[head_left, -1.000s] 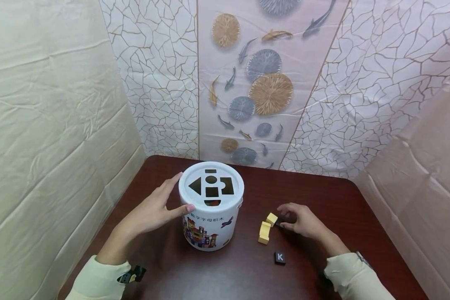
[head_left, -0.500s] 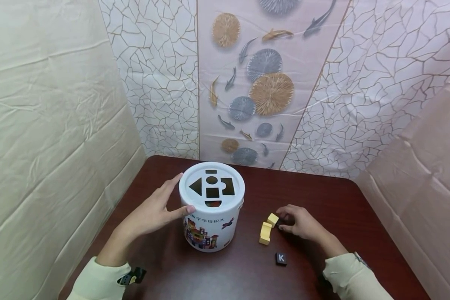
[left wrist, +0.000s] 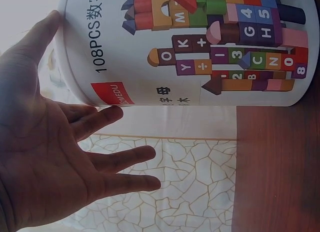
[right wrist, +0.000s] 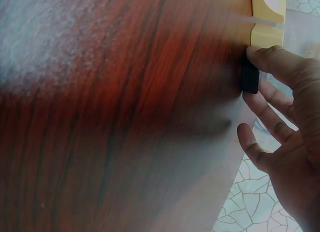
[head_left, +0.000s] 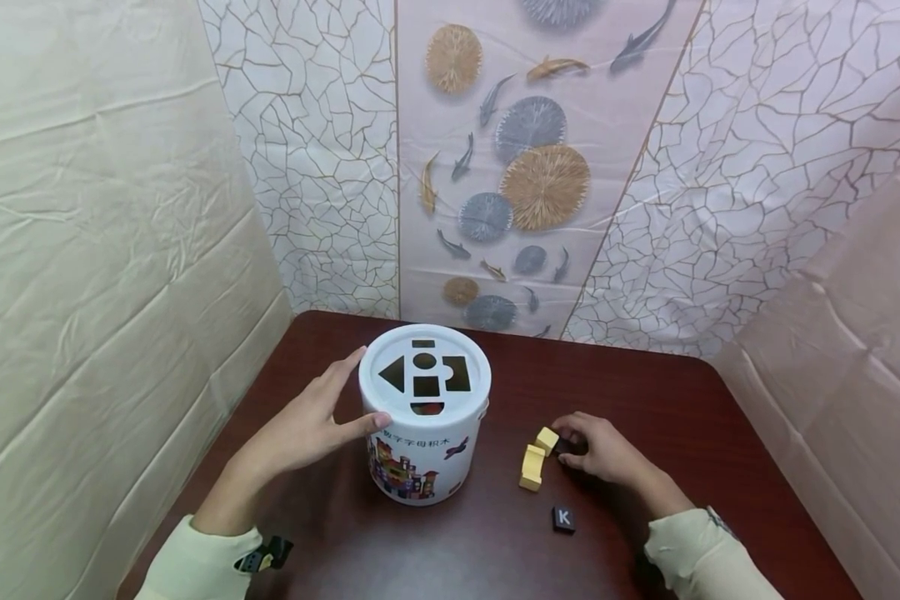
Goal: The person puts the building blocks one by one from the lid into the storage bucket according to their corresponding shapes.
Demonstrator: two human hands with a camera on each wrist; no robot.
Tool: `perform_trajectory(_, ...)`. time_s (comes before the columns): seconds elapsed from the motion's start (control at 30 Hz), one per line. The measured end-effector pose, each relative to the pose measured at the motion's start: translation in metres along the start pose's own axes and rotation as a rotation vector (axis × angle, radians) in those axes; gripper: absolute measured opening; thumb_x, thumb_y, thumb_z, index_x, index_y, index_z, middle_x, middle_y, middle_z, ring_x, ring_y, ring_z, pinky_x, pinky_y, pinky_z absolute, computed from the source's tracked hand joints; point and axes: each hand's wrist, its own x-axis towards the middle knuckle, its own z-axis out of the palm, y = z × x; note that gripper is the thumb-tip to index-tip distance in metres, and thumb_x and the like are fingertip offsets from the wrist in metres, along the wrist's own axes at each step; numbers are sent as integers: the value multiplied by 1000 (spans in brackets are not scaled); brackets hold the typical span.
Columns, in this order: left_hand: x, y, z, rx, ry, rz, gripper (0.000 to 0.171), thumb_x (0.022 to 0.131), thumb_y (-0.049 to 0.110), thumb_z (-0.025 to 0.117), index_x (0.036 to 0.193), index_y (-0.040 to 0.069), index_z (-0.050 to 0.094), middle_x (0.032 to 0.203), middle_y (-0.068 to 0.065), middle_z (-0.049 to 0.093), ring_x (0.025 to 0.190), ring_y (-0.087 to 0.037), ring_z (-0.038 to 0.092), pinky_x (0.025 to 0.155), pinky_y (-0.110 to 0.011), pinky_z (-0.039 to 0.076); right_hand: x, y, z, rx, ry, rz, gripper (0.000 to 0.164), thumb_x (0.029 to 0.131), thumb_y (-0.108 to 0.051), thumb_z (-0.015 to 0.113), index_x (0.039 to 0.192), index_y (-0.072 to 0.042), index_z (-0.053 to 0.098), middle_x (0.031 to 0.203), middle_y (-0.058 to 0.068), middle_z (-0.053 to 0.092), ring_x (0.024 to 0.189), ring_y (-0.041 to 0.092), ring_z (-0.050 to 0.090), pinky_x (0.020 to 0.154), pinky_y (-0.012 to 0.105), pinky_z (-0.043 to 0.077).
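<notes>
A white lidded block bucket (head_left: 422,433) with shape cut-outs in its lid stands left of the table's middle. My left hand (head_left: 303,425) rests against its rim, thumb at the near side and fingers spread along the left. In the left wrist view the fingers of the left hand (left wrist: 55,147) are mostly straight. Further right, my right hand (head_left: 607,450) pinches a small black block (right wrist: 250,78) low at the table, thumb on one edge and fingers on the opposite one. Next to it lie a small yellow block (head_left: 547,439) and a yellow arch-shaped block (head_left: 532,468).
Nearer the front, a black block with a white letter K (head_left: 563,519) lies on the dark red-brown table (head_left: 450,558). Pale cloth walls (head_left: 157,208) enclose the table at the left, right and back.
The right fingers have shifted slightly about the black block, and more of it shows beside the small yellow block. My left hand stays at the bucket's rim.
</notes>
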Motion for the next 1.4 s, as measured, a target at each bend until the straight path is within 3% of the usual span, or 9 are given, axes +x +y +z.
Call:
perform_trajectory(0.57,-2,4,0,-7,-1,-15,120,88,83,74,179,32,13,184,-7,26,169,-43,28,125,-79,33,-10,-11,-18,-37,13,-15,45,89,-4,91,130,-6,73,113,3,75,98,21,72,84,37,64)
perform_trajectory(0.83,-3,3,1,3,14,12,119,91,81,73,179,28,15,183,-10,28,168,-44,29,126,-79,34,-9,-19,-31,-45,87,-94,47,85,0,92,128,-9,73,108,3,76,95,20,72,81,34,63)
perform_trajectory(1.2,-4,4,2,7,21,20,119,91,80,74,179,25,16,183,-10,30,167,-45,31,126,-77,34,-8,-32,-43,-33,124,-134,49,84,1,93,128,-11,74,106,1,76,95,17,71,82,41,64)
perform_trajectory(1.4,-4,4,1,11,23,30,117,93,79,73,179,23,16,182,-13,30,167,-46,30,125,-78,34,-4,-43,-55,-49,138,-163,50,85,1,93,129,-12,74,107,-2,76,96,16,70,83,39,63)
